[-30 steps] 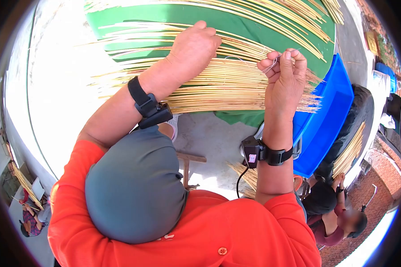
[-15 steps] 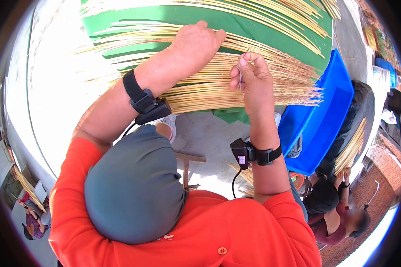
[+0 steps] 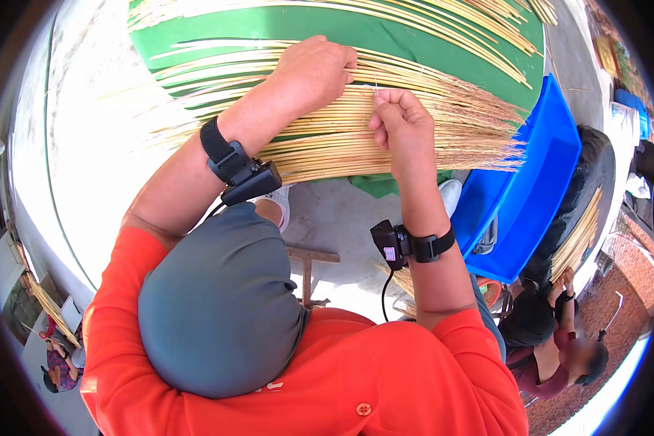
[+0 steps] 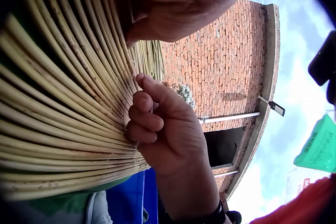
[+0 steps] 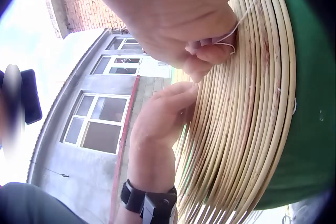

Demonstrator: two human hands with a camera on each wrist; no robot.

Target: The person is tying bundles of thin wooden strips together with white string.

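Observation:
Thin pale stalks with feathery ends [image 3: 327, 156] lie side by side on a green cloth [image 3: 298, 25]. My left hand [image 3: 309, 76] is curled at the upper stalks, its fingertips against them in the right wrist view [image 5: 163, 111]; part of its grip is hidden. To its right, my right hand [image 3: 405, 134] pinches white thread [image 3: 376, 86] just above the stalks. In the right wrist view the thread [image 5: 245, 18] runs from the curled fingers of the right hand [image 5: 173, 19] across the stalks. The left wrist view shows the right hand's fingers [image 4: 144, 124] bent beside the stalks.
A blue tray [image 3: 541, 203] stands right of the stalks. More stalks [image 3: 443, 36] lie farther back on the cloth. A wooden stool [image 3: 309, 256] is on the floor below. Another person [image 3: 552, 349] sits at the lower right, near a black covered object [image 3: 588, 167].
My right hand has moved left from near the feathery ends to beside my left hand, with the thread still pinched. My left hand has shifted slightly and stays at the upper stalks.

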